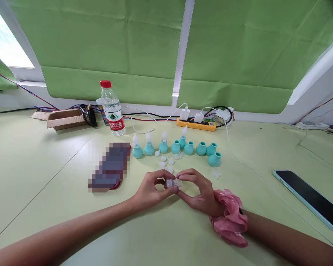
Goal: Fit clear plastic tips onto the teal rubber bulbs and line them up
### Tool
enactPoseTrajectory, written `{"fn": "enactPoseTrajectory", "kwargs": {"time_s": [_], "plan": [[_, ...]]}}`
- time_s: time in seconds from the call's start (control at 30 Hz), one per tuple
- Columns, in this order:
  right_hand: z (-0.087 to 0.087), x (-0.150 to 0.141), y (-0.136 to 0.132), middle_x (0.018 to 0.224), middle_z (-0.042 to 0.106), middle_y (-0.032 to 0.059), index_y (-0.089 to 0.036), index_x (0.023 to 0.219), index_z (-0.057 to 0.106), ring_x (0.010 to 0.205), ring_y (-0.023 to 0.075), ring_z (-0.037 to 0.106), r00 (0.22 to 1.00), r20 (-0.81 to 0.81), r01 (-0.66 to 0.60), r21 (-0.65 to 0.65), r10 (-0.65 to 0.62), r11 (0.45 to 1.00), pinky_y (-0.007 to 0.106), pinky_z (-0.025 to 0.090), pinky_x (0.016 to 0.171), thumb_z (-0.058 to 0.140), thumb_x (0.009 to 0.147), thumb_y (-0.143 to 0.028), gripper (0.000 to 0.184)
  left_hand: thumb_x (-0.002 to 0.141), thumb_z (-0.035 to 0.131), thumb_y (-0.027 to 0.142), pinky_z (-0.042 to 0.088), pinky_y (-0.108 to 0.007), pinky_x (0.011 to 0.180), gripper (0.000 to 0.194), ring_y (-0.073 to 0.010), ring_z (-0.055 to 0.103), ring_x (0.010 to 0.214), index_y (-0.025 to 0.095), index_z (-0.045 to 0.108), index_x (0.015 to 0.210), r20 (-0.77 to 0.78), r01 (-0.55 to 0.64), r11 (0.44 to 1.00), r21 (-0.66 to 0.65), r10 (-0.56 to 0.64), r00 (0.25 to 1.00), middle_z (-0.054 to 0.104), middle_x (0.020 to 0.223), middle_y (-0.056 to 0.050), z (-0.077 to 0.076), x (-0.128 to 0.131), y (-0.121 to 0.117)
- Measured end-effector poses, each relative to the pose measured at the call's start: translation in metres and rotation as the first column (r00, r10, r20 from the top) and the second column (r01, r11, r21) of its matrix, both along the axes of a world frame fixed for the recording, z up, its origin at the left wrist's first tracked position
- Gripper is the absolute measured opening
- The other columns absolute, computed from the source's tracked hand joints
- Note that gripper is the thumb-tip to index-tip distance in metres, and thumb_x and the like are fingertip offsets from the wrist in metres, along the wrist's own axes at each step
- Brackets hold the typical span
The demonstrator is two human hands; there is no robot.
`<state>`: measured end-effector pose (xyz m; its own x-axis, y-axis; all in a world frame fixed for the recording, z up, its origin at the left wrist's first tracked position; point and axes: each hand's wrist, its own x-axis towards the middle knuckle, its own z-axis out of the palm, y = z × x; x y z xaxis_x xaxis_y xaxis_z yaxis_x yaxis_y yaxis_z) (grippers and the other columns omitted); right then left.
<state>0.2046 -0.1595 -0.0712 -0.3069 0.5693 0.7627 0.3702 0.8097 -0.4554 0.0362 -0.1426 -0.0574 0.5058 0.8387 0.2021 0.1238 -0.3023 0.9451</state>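
My left hand [151,190] and my right hand [198,190] meet over the pale green table [58,192], fingers pinched together on a small clear plastic piece [173,182]. Just beyond them lie several loose clear caps [166,161]. A row of teal rubber bulbs [188,148] stands behind, three on the left with clear nozzles [148,138] fitted. One more clear piece [216,173] lies at the right of my hands. A pink scrunchie [230,218] sits on my right wrist.
A water bottle [112,109] with a red cap stands at the back left beside a cardboard box [65,119]. A yellow power strip [195,123] with chargers and cables lies at the back. A phone [310,197] lies on the right. A blurred dark object [111,167] is on the left.
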Motion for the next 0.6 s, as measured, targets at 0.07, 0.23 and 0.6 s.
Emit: {"fn": "enactPoseTrajectory", "kwargs": {"time_s": [0.07,0.23,0.6], "plan": [[0.002,0.000,0.000,0.084,0.056,0.0065,-0.019,0.095,0.052,0.079,0.0161,0.056,1.000,0.018,0.022,-0.037,-0.021,0.999,0.030,0.050,0.066,0.063,0.067,-0.012,0.031,0.069,0.060,0.027,0.047,-0.027,0.069,0.021,-0.0145,0.054,0.074,0.012,0.057,0.083,0.019,-0.020,1.000,0.003,0.020,1.000,0.059,0.080,-0.006,-0.001,0.000,0.000],[0.000,0.000,0.002,0.074,0.059,0.0044,-0.018,0.090,0.054,0.066,0.0126,0.057,0.999,0.036,-0.003,-0.019,0.003,1.000,0.024,0.049,0.057,0.062,0.070,-0.014,0.022,0.065,0.065,0.026,0.047,-0.028,0.070,0.025,-0.0151,0.055,0.076,0.013,0.057,0.085,0.036,0.025,0.999,-0.034,-0.024,0.999,0.059,0.083,-0.005,-0.003,-0.001,0.002],[0.000,0.001,0.000,0.073,0.060,0.0023,-0.021,0.087,0.057,0.061,0.0106,0.058,0.998,0.051,0.020,0.033,-0.021,0.999,0.021,0.049,0.054,0.061,0.071,-0.014,0.018,0.064,0.065,0.031,0.048,-0.032,0.070,0.035,-0.0187,0.058,0.078,0.014,0.057,0.094,-0.067,0.033,0.999,-0.014,-0.034,0.997,0.062,0.085,-0.007,0.011,-0.001,0.006]]}}
